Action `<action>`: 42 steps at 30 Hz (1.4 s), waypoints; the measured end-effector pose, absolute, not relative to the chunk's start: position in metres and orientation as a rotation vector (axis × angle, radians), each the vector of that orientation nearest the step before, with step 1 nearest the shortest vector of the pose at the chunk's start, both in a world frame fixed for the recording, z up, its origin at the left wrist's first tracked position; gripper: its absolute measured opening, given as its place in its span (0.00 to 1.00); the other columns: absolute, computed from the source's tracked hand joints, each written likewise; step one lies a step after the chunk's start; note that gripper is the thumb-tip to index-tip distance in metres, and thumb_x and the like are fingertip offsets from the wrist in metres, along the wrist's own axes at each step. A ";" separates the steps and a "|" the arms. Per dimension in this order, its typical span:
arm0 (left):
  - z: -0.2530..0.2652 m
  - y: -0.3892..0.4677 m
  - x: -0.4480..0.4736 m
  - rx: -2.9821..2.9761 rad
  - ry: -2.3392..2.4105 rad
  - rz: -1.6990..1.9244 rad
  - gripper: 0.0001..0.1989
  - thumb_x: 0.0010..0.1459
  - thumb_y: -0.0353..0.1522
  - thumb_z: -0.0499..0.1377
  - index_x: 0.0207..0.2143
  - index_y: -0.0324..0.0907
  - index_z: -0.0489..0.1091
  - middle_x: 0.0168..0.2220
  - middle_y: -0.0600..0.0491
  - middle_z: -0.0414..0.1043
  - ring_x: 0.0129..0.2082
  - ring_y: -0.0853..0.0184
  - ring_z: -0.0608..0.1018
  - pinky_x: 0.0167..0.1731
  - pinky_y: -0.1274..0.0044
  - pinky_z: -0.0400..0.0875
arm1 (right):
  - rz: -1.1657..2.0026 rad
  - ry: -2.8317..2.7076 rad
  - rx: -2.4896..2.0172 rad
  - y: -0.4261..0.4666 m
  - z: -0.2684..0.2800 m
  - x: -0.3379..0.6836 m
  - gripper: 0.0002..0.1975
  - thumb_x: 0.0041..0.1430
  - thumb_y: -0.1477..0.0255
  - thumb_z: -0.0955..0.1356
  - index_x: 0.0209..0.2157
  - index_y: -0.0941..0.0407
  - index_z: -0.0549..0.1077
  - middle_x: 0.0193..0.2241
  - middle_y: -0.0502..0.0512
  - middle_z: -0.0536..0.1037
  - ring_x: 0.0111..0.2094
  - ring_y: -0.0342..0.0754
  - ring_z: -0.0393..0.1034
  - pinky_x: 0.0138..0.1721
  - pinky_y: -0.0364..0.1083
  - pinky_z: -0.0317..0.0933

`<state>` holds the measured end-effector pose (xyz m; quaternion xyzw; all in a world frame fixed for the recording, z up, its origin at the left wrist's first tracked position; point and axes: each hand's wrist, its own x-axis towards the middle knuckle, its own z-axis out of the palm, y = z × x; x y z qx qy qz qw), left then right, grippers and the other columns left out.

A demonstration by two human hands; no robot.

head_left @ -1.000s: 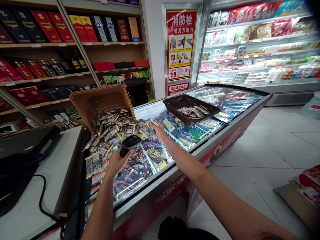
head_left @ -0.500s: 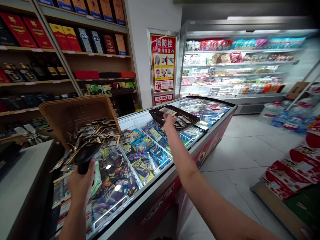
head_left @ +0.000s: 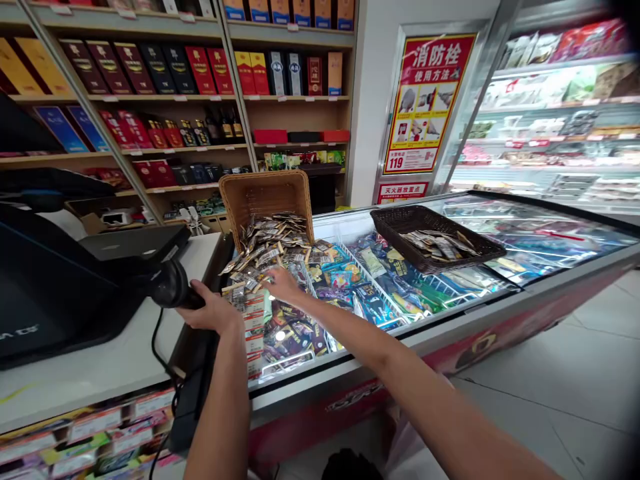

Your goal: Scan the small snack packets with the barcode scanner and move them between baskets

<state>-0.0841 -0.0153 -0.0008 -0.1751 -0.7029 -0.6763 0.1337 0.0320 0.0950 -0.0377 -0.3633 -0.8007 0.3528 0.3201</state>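
Observation:
My left hand [head_left: 217, 308] is closed around the handle of a black barcode scanner [head_left: 171, 283], held beside the counter edge. My right hand [head_left: 283, 284] reaches over the freezer's left end, its fingers stretched out at a pile of small flat packets [head_left: 275, 233]; no packet shows clearly in it. These packets spill from a tan wicker basket [head_left: 233, 193] tipped on its side, onto the freezer glass. Farther right, a shallow dark brown woven tray [head_left: 395, 220] lies on the glass with more of the same packets [head_left: 443, 245] inside.
Under the glass of the chest freezer [head_left: 425, 350] lie colourful ice cream packs. At left, a white counter [head_left: 115, 360] bears a black checkout machine [head_left: 55, 287]; a cable hangs down its side. Shelves of boxed bottles stand behind, and a lit fridge [head_left: 555, 127] at right.
My right hand has left the dark tray, where it held a packet, and moved left to the pile by the tipped basket. The scanner has swung left towards the counter; the view has turned left.

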 end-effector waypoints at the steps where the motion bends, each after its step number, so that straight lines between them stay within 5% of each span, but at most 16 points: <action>1: 0.000 -0.014 -0.080 -0.340 -1.975 -1.958 0.25 0.71 0.47 0.48 0.58 0.40 0.67 0.46 0.39 0.79 0.44 0.49 0.84 0.47 0.61 0.78 | 0.830 -2.208 -0.873 0.090 -0.035 0.016 0.17 0.64 0.65 0.74 0.53 0.54 0.78 0.58 0.60 0.76 0.60 0.56 0.68 0.62 0.54 0.61; 5: 0.006 -0.009 -0.067 -0.224 -1.893 -1.944 0.21 0.69 0.45 0.53 0.57 0.42 0.68 0.43 0.43 0.80 0.44 0.51 0.83 0.46 0.62 0.78 | 0.621 -2.514 -0.595 0.088 -0.028 -0.023 0.34 0.62 0.60 0.76 0.67 0.49 0.68 0.71 0.57 0.64 0.72 0.59 0.50 0.71 0.59 0.47; 9: 0.013 -0.011 -0.061 -0.233 -1.878 -2.034 0.20 0.68 0.45 0.52 0.52 0.40 0.69 0.39 0.44 0.79 0.35 0.56 0.83 0.39 0.65 0.78 | 0.636 -2.644 -0.548 0.091 -0.032 -0.027 0.33 0.59 0.60 0.78 0.64 0.50 0.72 0.65 0.57 0.72 0.72 0.58 0.51 0.72 0.58 0.43; 14: 0.015 -0.010 -0.055 -0.231 -1.846 -2.121 0.18 0.65 0.47 0.56 0.44 0.41 0.69 0.30 0.50 0.75 0.28 0.60 0.79 0.32 0.68 0.78 | 0.762 -2.583 -0.653 0.086 -0.032 -0.001 0.33 0.49 0.62 0.83 0.57 0.49 0.77 0.56 0.57 0.76 0.65 0.60 0.62 0.66 0.58 0.55; 19: 0.006 0.000 -0.055 -0.404 -1.913 -2.152 0.22 0.63 0.50 0.57 0.44 0.39 0.72 0.32 0.49 0.76 0.27 0.61 0.78 0.31 0.68 0.78 | 0.926 -2.273 -0.879 0.106 -0.028 0.061 0.35 0.42 0.69 0.85 0.53 0.55 0.78 0.52 0.58 0.77 0.55 0.57 0.71 0.56 0.53 0.66; 26: -0.008 0.009 -0.039 -1.196 -2.266 -2.129 0.27 0.51 0.57 0.63 0.35 0.42 0.73 0.23 0.55 0.70 0.21 0.65 0.73 0.22 0.74 0.69 | 1.211 -1.456 -1.108 0.162 -0.040 0.174 0.17 0.47 0.69 0.79 0.37 0.55 0.75 0.31 0.47 0.76 0.32 0.46 0.73 0.37 0.47 0.71; 33: -0.014 0.004 -0.011 -2.143 -2.341 -1.285 0.22 0.53 0.55 0.62 0.29 0.45 0.73 0.19 0.56 0.70 0.23 0.62 0.74 0.24 0.74 0.63 | 1.343 -0.929 -1.084 0.173 -0.061 0.195 0.12 0.50 0.72 0.75 0.31 0.55 0.69 0.26 0.46 0.71 0.29 0.42 0.70 0.31 0.43 0.73; 42: -0.016 0.007 -0.014 -2.085 -2.370 -1.255 0.24 0.55 0.57 0.59 0.30 0.46 0.71 0.21 0.54 0.72 0.26 0.59 0.77 0.25 0.74 0.65 | 1.298 -0.820 -1.057 0.174 -0.058 0.198 0.13 0.54 0.72 0.76 0.33 0.54 0.67 0.31 0.47 0.69 0.30 0.41 0.69 0.32 0.43 0.76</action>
